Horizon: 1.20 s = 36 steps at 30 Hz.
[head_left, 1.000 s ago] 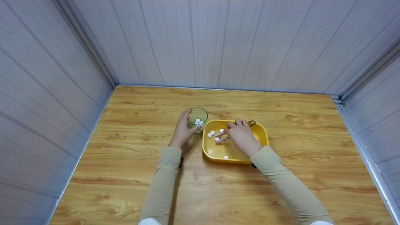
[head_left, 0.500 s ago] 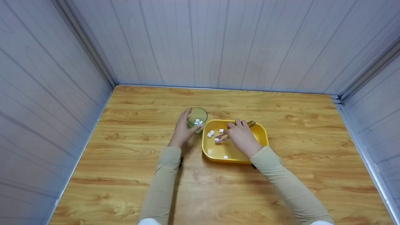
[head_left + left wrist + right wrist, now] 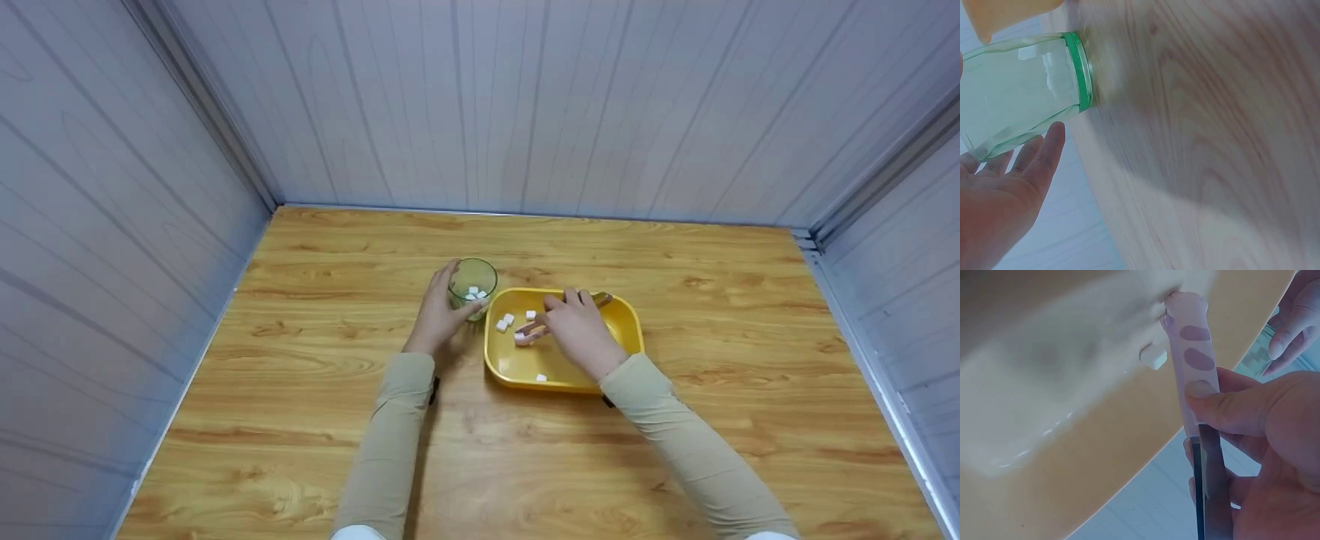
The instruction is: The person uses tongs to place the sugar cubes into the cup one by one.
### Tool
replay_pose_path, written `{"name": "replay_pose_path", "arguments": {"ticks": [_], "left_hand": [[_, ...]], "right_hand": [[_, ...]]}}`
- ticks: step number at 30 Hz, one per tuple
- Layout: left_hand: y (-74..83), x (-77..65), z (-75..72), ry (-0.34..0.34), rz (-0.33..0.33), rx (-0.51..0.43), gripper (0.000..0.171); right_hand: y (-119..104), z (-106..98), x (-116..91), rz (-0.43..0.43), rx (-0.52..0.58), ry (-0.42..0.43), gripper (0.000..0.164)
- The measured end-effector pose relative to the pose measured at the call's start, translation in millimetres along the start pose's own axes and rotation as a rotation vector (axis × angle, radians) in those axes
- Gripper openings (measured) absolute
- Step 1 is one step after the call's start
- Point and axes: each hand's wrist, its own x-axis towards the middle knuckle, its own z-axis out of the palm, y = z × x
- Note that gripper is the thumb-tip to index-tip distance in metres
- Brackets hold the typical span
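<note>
My left hand holds a green-tinted clear glass, thumb on one side and fingers on the other. Several white cubes lie inside it. My right hand grips a pair of tongs with pink tips and metal arms, its thumb pressing one arm. The tongs reach down into a yellow tray, their tips around a white cube. In the right wrist view the tips hide most of that cube. Another white cube lies beside the tongs.
Loose white cubes lie toward the tray's left end, and a single cube lies by its near wall. The glass stands close to the tray's left rim on a wooden table. Pale panel walls enclose the table's back and sides.
The tongs' arms have come closer together around the cube as my right hand squeezes them. My left hand and the glass stay in place.
</note>
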Motion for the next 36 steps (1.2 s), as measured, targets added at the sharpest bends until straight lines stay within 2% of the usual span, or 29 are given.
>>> {"name": "replay_pose_path", "arguments": {"ticks": [14,21,36], "left_hand": [[-0.9,-0.8,0.0,0.003,-0.015,-0.011,0.087],[-0.5,-1.2,-0.5,-0.011,-0.019,-0.017,0.087],[0.0,-1.1,-0.6,-0.014,-0.02,-0.014,0.086]], "right_hand": [[-0.4,1.5,-1.4,0.016,0.003,-0.002,0.029],[0.1,1.5,-3.4,0.042,0.056,-0.004,0.028],[4.1,-5.4,-5.7,0.065,0.079,-0.012,0.031]]}}
